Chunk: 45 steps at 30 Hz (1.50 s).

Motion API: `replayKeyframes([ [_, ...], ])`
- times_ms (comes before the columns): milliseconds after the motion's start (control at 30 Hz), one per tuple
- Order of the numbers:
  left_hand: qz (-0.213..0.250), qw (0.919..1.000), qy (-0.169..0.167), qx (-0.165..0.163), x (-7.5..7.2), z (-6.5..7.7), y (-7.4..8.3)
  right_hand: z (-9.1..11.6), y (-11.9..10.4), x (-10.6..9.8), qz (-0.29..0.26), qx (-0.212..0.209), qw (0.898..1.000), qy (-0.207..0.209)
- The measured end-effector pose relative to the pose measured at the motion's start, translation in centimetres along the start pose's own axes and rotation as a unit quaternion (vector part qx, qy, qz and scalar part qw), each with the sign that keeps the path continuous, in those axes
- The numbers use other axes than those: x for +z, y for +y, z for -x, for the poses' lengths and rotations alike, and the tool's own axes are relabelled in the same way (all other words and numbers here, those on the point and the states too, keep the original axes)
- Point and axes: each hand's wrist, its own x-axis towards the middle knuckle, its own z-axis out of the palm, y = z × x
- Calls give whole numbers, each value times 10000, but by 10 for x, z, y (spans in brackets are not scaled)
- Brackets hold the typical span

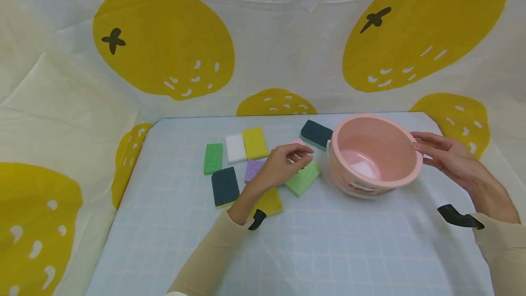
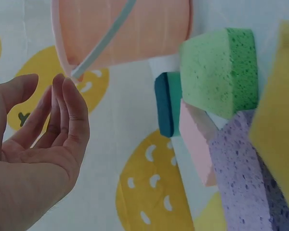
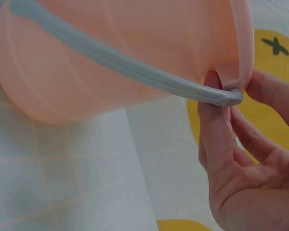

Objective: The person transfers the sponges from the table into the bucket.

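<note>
A pink bucket (image 1: pixel 378 147) stands at the right of the table, its mouth tipped toward me and a white patch on its inner bottom. My right hand (image 1: pixel 456 156) pinches the bucket's right rim; in the right wrist view its fingertips are by the end of the grey handle (image 3: pixel 120 60). To the left of the bucket, my left hand (image 1: pixel 283 163) hovers over the sponges, fingers loosely bent and holding nothing. Below it lie a light green sponge (image 1: pixel 303 179), a purple sponge (image 1: pixel 252 169) and a yellow sponge (image 1: pixel 269 201), with a pink sponge (image 2: pixel 197 139) partly hidden behind.
Farther left are a green sponge (image 1: pixel 213 159), a white sponge (image 1: pixel 236 148), another yellow sponge (image 1: pixel 255 143) and a dark-topped sponge (image 1: pixel 225 186). One more dark-topped sponge (image 1: pixel 315 134) lies close to the bucket's left side. A lemon-printed cloth (image 1: pixel 283 35) hangs behind the table.
</note>
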Motion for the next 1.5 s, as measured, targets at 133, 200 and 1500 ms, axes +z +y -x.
replayKeyframes([
  [133,63,9999,98,-106,-8,12,-10,0,-1,0,168,15,9999,26],
  [200,60,9997,143,-161,-11,18,-14,0,-1,0,221,14,9997,30],
  [1500,-653,9887,274,-1321,-37,89,-79,0,2,0,-646,-13,9979,-76],
])
